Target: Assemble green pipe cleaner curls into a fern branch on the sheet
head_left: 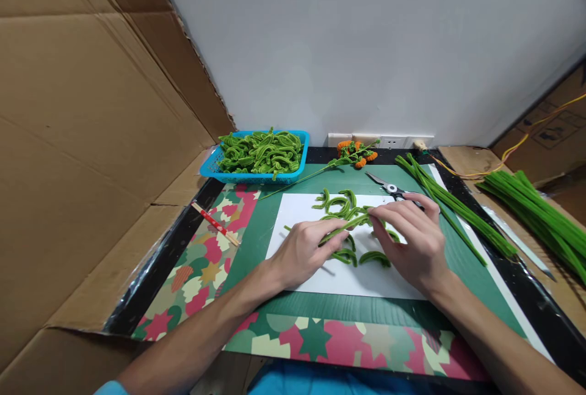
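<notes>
Between my two hands stretches a green pipe cleaner (351, 223), slanting up to the right. My left hand (307, 250) is closed around its lower part, while the thumb and fingertips of my right hand (414, 237) pinch its upper end. Beneath them lies a white sheet of paper (302, 282) with several bent green pipe cleaner pieces on it. One curved piece (374, 258) rests between my hands, and others are partly covered by my fingers. Just beyond my right hand lie scissors (389, 188) with dark handles, their blades pointing away to the left.
A blue basket (300, 170) heaped with green pieces stands at the back left. Beside it lies an orange-flowered stem (357, 154). Green pipe cleaners (453, 210) lie at the right, with a larger bundle (540, 215) beyond. Wrapped chopsticks (215, 224) lie left; a cardboard wall (91, 138) stands there.
</notes>
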`<state>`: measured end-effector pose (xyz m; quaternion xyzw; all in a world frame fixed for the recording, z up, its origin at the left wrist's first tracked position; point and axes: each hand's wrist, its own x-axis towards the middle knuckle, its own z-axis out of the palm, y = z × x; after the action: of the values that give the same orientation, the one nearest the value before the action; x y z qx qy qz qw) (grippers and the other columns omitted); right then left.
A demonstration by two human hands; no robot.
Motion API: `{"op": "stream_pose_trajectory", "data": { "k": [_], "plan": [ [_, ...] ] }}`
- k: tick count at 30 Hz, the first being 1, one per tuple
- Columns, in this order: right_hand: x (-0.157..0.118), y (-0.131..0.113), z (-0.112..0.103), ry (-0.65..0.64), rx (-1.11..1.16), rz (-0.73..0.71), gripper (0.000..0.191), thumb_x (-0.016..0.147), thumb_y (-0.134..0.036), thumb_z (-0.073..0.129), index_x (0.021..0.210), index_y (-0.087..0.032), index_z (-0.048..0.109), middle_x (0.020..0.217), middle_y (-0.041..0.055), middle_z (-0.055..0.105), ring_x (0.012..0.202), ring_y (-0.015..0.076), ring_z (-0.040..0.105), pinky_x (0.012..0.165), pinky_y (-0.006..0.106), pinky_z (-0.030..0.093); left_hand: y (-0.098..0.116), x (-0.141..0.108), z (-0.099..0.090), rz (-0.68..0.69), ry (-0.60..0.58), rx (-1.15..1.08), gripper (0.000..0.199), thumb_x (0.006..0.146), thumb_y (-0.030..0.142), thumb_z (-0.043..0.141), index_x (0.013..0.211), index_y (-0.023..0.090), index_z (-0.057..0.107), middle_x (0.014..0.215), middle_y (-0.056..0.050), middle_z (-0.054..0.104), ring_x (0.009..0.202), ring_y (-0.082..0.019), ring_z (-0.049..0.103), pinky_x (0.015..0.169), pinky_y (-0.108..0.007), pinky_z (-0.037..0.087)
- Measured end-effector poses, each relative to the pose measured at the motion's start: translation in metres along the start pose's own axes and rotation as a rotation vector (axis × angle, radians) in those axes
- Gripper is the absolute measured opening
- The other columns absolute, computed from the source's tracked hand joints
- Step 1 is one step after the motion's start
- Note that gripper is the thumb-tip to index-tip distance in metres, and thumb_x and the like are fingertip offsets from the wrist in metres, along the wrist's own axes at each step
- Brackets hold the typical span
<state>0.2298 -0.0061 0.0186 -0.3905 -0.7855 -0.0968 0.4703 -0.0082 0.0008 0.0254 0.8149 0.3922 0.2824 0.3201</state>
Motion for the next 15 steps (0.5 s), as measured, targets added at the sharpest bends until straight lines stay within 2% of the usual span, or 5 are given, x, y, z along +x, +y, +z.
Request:
{"op": "stream_pose_trajectory", "data": {
  "k": [4,8,12,15],
  "plan": [
    [0.002,0.009,-0.003,0.065,-0.027,0.046,0.018,0.097,-0.01,0.071,0.106,-0.025,0.069,0.093,0.0022,0.082,0.077,0.0205,0.074,0.096,0.047,0.048,-0.003,-0.001,-0.003,0.018,0.038,-0.064,0.034,0.112,0.039,0.047,0.116,0.017,0.073,0.082,-0.002,0.073,0.074,-0.016,0.068,0.074,-0.026,0.051],
    [0.001,0.013,-0.002,0.073,-0.012,0.032,0.017,0.098,-0.012,0.073,0.107,-0.025,0.069,0.094,0.003,0.081,0.08,0.0212,0.074,0.094,0.046,0.049,-0.003,-0.001,-0.006,0.016,0.093,-0.1,0.034,0.112,0.039,0.047,0.111,0.017,0.072,0.079,-0.001,0.07,0.075,-0.015,0.066,0.076,-0.026,0.049],
    [0.001,0.01,-0.001,0.051,-0.002,0.017,0.02,0.099,-0.01,0.069,0.113,-0.023,0.067,0.095,0.0046,0.08,0.079,0.0208,0.071,0.093,0.045,0.05,-0.001,0.0,-0.01,-0.027,0.155,-0.093,0.035,0.111,0.04,0.05,0.096,0.017,0.073,0.076,0.001,0.065,0.07,-0.013,0.06,0.07,-0.024,0.045],
    [0.002,0.008,-0.002,0.058,0.003,0.016,0.024,0.099,-0.005,0.063,0.117,-0.021,0.066,0.095,0.0057,0.079,0.077,0.0207,0.069,0.092,0.044,0.049,-0.001,0.001,-0.013,-0.056,0.172,-0.113,0.036,0.11,0.04,0.052,0.093,0.016,0.073,0.076,0.001,0.065,0.07,-0.012,0.059,0.067,-0.023,0.043]
  ]
}}
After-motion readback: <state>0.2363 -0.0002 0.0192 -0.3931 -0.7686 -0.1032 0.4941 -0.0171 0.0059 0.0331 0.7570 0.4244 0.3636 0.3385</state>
